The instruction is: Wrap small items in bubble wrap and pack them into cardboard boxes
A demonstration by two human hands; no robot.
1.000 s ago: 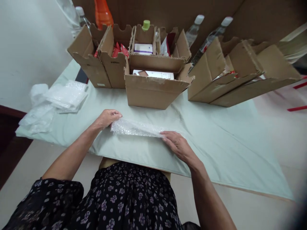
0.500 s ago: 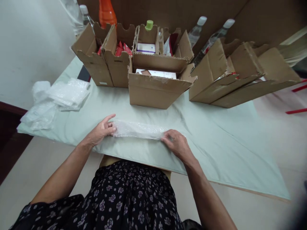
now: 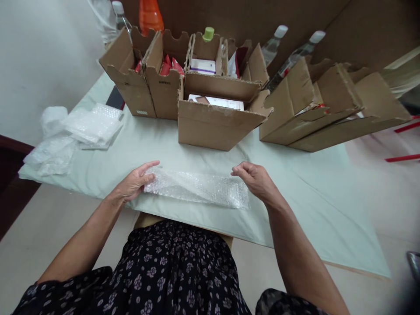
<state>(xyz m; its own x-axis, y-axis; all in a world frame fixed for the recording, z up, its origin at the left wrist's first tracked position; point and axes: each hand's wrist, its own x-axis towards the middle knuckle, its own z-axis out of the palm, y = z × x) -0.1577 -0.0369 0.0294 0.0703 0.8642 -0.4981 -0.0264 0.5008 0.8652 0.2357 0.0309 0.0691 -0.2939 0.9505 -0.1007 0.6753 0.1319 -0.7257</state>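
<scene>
A long strip of clear bubble wrap (image 3: 200, 189) lies across the pale green cloth between my hands, folded over along part of its length. My left hand (image 3: 138, 178) grips its left end between thumb and fingers, with the index finger stretched out. At the upper right corner, my right hand (image 3: 254, 177) is closed in a pinch. What is between its fingertips is too small to make out. The wrap's right end lies below those fingertips.
Open cardboard boxes (image 3: 210, 127) with packets inside stand along the back, bottles (image 3: 274, 43) behind them. More bubble wrap (image 3: 95, 124) is piled at the left. The cloth-covered table (image 3: 315, 210) has its front edge close to my lap.
My right hand has moved right and slightly up. The bubble wrap is spread wider and reaches further right. My left hand has shifted slightly left, still on its end.
</scene>
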